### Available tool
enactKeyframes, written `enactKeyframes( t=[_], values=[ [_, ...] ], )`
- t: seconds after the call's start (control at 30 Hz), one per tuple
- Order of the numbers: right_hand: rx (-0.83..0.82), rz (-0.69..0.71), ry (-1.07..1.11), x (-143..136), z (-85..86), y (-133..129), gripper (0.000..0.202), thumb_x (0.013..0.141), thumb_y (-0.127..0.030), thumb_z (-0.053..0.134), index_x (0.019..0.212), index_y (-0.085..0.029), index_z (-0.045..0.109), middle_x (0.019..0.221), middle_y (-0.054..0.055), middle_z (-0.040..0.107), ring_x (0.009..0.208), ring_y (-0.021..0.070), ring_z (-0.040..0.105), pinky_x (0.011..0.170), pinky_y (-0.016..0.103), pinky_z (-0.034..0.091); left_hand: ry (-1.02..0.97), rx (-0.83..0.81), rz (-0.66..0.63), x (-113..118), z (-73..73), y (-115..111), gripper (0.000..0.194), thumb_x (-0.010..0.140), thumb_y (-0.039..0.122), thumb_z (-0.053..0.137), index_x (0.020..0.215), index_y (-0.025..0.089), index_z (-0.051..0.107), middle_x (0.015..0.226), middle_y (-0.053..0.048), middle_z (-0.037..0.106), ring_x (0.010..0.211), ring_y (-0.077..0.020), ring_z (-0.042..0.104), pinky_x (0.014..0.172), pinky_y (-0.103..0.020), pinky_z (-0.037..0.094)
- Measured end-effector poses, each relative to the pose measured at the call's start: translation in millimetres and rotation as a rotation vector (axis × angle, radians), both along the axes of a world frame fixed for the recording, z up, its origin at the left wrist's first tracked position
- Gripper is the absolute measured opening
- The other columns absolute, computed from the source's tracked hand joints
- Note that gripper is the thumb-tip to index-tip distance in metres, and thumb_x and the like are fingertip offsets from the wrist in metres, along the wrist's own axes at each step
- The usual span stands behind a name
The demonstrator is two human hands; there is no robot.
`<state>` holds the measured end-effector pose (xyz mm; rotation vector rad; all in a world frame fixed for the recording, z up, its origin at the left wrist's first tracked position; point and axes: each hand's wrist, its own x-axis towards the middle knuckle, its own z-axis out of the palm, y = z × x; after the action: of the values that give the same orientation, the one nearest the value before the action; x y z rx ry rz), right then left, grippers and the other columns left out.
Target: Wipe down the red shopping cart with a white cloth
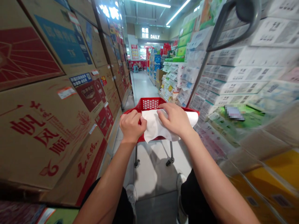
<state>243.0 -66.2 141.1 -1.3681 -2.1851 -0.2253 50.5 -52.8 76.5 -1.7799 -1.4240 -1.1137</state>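
I see the white cloth [153,127] draped over the red cart's [153,103] near side, my right hand [174,118] upon it, thumb and fingers apart. My left hand [132,124] is curled closed at its left; I can't tell on what. Cartons [44,133] stand left.

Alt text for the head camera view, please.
A person's right hand lies on a white cloth over a red shopping cart; the left hand is curled beside it. Cardboard boxes stand left of the aisle, wrapped packs right.
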Motion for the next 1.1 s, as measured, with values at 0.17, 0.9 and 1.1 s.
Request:
enactKeyframes(
  t=[0.17, 0.9, 1.1],
  values=[
    [-0.090, -0.173, -0.116, 24.6, -8.0, 2.6, 0.049, 0.103, -0.055, 0.035, 0.128, -0.024, 0.063, 0.122, 0.009, 0.070, 0.112, 0.0261, 0.062, 0.088, 0.032, 0.040, -0.021, 0.005, -0.221, -16.2, -3.2, 0.2, 0.031, 0.086, 0.022, 0.047, 0.108, 0.020, 0.069, 0.093, -0.007, 0.074, 0.086, -0.0205, 0.067, 0.081, -0.035, 0.045],
    [-0.040, -0.174, -0.108, -22.3, -5.4, 1.6, 0.050, 0.103, -0.054, 0.032, 0.106, -0.020, 0.068, 0.110, 0.013, 0.074, 0.105, 0.0277, 0.064, 0.090, 0.034, 0.041, 0.062, 0.093, -0.039, -5.3, -7.3, -1.5, 0.021, 0.080, 0.015, 0.054, 0.078, 0.024, 0.073, 0.064, -0.002, 0.069, 0.062, -0.0189, 0.059, 0.070, -0.035, 0.035],
    [-0.190, -0.342, -0.052, 15.0, -3.3, 12.1, 0.053, 0.103, -0.054, 0.027, 0.105, -0.023, 0.070, 0.105, 0.011, 0.075, 0.097, 0.0281, 0.068, 0.076, 0.033, 0.042, 0.036, 0.150, -0.044, -12.9, -8.6, 0.7, 0.019, 0.077, 0.015, 0.055, 0.076, 0.023, 0.072, 0.061, -0.002, 0.067, 0.060, -0.0186, 0.058, 0.068, -0.034, 0.035]
  ],
)
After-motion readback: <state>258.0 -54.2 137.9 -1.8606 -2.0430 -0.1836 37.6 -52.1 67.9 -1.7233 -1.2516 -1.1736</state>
